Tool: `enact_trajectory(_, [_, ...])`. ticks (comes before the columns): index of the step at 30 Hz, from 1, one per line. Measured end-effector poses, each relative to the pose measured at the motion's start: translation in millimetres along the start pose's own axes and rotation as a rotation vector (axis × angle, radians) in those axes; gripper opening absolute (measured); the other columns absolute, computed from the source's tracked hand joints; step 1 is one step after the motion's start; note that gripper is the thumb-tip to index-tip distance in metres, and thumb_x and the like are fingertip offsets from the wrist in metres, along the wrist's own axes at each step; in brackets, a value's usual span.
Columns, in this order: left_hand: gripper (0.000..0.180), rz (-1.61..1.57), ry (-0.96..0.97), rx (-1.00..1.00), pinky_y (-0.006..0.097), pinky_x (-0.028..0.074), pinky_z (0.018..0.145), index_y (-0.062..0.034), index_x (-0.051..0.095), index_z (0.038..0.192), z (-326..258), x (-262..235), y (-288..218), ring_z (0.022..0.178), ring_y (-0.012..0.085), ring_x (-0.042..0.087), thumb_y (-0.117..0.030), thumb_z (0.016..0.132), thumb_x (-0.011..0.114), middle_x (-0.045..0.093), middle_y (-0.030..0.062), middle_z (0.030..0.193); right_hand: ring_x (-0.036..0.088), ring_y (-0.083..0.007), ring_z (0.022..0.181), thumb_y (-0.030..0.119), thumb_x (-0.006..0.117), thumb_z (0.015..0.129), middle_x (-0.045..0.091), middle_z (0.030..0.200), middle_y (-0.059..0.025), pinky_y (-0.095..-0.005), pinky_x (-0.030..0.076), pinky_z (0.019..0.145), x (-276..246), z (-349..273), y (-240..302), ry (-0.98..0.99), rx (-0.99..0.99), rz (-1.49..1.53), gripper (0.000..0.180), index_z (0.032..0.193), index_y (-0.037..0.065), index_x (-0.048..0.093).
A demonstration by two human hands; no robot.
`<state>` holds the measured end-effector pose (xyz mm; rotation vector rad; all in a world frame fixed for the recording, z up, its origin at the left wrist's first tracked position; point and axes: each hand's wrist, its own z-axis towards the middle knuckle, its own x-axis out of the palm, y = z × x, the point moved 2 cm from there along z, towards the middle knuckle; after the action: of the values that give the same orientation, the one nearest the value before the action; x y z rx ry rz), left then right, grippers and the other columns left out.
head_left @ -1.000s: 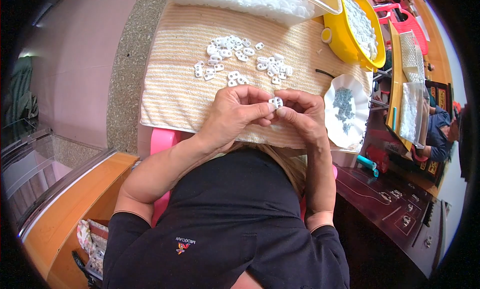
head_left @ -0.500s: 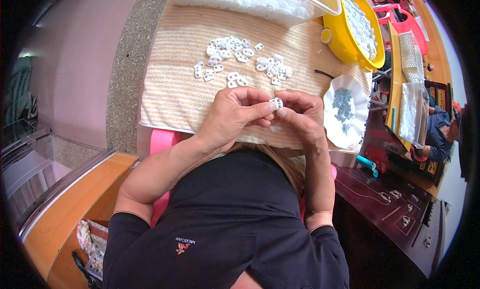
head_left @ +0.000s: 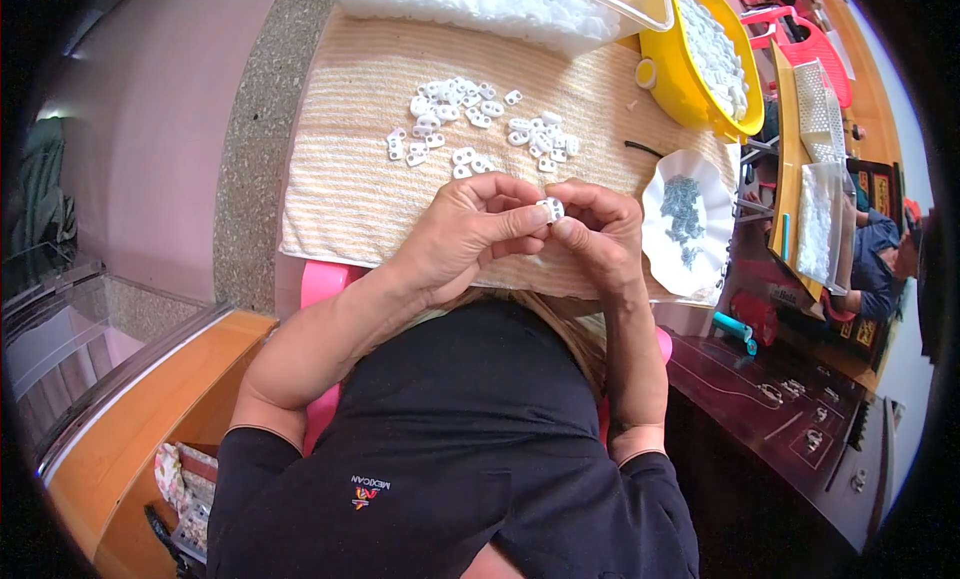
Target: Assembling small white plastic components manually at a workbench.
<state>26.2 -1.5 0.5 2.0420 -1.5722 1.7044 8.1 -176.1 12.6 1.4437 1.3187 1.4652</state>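
Between my two hands, above the near part of a striped towel point(head_left: 340, 179), is a small white plastic piece with dark holes point(head_left: 552, 210). My left hand point(head_left: 482, 219) pinches it from the left with thumb and forefinger. From the right, the thumb and fingertips of my right hand point(head_left: 607, 234) press on the same piece. Just beyond the hands lie loose piles of similar white two-holed pieces point(head_left: 445, 101), with a smaller cluster point(head_left: 545, 139) to their right. A white fluted dish point(head_left: 708, 249) holding small dark bits point(head_left: 683, 217) stands right of my right hand.
A clear bin point(head_left: 480, 9) full of white pieces is at the far edge. Beside it stands a yellow basin point(head_left: 690, 64), also filled with white parts. A thin black rod point(head_left: 644, 148) lies near the dish. Another person point(head_left: 875, 259) sits at a table on the right.
The white piece stays pinched between both hands, with only slight finger movement. The towel and the things on it appear shifted a little to the left in view.
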Motion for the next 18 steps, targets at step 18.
enact_trajectory(18, [0.009, -0.067, 0.152, 0.028, 0.024, 0.054, 0.07, -0.0026, 0.062, 0.088, -0.9, 0.2, 0.6, 0.075, 0.0127, 0.064, -0.007, 0.086, 0.069, 0.065, 0.006, 0.084, 0.052, -0.0156, 0.092, 0.006, 0.076, 0.076, 0.054, 0.104, -0.0094, -0.0258, 0.043, 0.08, 4.1, 0.3, 1.3, 0.088, -0.132, -0.049, 0.032, 0.106, 0.001, 0.069])
